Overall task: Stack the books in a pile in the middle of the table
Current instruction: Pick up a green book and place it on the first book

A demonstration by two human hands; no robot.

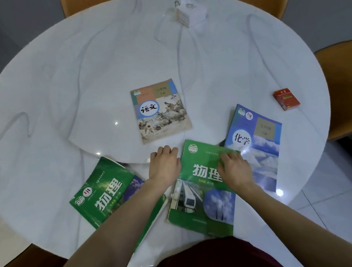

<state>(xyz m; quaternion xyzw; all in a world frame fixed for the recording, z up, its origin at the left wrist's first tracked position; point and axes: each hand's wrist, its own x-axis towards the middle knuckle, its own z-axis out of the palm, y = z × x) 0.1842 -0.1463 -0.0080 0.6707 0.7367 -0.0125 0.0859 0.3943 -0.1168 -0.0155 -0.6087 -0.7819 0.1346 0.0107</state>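
Head view | right hand [235,168] flat on train-cover physics book [204,194], grip released | left hand [165,165] loosely curled at its left edge, grasping nothing | advice: pinch both edges, lift flat onto Chinese book [161,111] mid-table [83,77].

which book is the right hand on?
The green book with the train, nearest the person. The right hand rests on its cover; the other three books lie untouched.

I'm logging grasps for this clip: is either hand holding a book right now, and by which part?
Neither hand lifts anything. The right hand lies on the cover of the middle green book, near its top right; the left hand rests beside its left edge.
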